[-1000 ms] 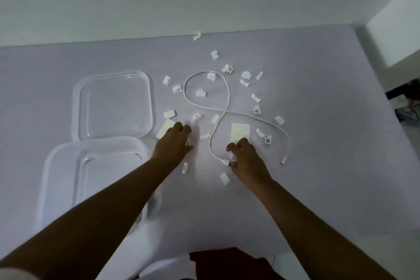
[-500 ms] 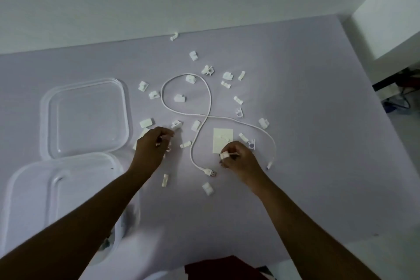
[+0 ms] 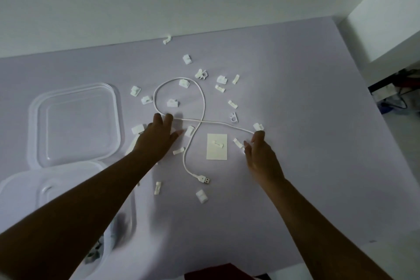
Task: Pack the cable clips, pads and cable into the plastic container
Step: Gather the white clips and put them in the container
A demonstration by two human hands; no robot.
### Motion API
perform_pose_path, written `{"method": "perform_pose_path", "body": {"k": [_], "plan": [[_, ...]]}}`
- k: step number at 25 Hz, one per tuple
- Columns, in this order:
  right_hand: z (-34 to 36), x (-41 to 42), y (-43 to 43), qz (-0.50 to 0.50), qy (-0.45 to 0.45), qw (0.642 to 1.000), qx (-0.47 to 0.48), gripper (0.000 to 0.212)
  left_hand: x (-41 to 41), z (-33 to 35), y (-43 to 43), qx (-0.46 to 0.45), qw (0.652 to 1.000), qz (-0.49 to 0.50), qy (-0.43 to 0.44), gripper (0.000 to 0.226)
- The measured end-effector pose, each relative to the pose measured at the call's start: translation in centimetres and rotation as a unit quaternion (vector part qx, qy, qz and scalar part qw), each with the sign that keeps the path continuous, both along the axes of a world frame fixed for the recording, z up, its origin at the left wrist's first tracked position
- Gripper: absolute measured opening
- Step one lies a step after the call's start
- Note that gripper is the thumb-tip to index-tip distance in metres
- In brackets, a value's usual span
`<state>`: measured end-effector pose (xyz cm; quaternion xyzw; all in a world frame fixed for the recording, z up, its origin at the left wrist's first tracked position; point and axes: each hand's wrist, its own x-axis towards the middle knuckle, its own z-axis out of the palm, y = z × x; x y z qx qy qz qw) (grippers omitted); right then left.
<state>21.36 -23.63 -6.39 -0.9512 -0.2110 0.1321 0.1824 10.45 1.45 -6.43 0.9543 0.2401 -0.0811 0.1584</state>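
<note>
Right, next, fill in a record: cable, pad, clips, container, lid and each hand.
cable: looped, crossing itself, on the table
pad: flat, one clip on it
clips: scattered around the cable
container: open, some clips inside
lid: off, beyond the container
left hand: fingers straight, at the cable's loop
right hand: at the cable's right stretch; grip unclear

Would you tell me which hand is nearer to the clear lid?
Left. The left hand rests just right of the clear lid; the right hand is far beyond, past the cable and pad.
</note>
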Motion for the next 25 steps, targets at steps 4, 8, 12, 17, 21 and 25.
{"method": "perform_pose_path", "body": {"k": [4,8,12,17,21,25], "plan": [[-1.6,-0.9,0.2,0.037,-0.018,0.992,-0.115,0.042,-0.7,-1.8,-1.2,0.035,0.999,-0.036,0.014,0.033],[-2.0,-0.8,-0.4,0.064,-0.081,0.992,-0.075,0.026,-0.8,-2.1,-1.2,0.014,1.000,-0.010,0.000,0.021],[-0.9,0.5,-0.2,-0.128,0.213,0.945,0.215,0.008,1.3,0.2,-2.0,-0.170,0.962,0.155,-0.148,0.020],[2.4,3.8,-0.5,-0.303,0.459,0.702,0.452,0.033,6.9,3.9,-4.9,-0.565,0.688,0.433,-0.142,0.028],[2.1,7.3,-1.0,-0.226,0.271,0.871,0.343,0.041,10.5,3.0,-6.7,-0.412,0.872,0.232,-0.125,0.035],[0.4,8.4,-1.1,-0.072,0.048,0.996,0.036,0.037,13.3,1.7,-7.9,0.005,0.999,-0.030,-0.030,0.054]]}}
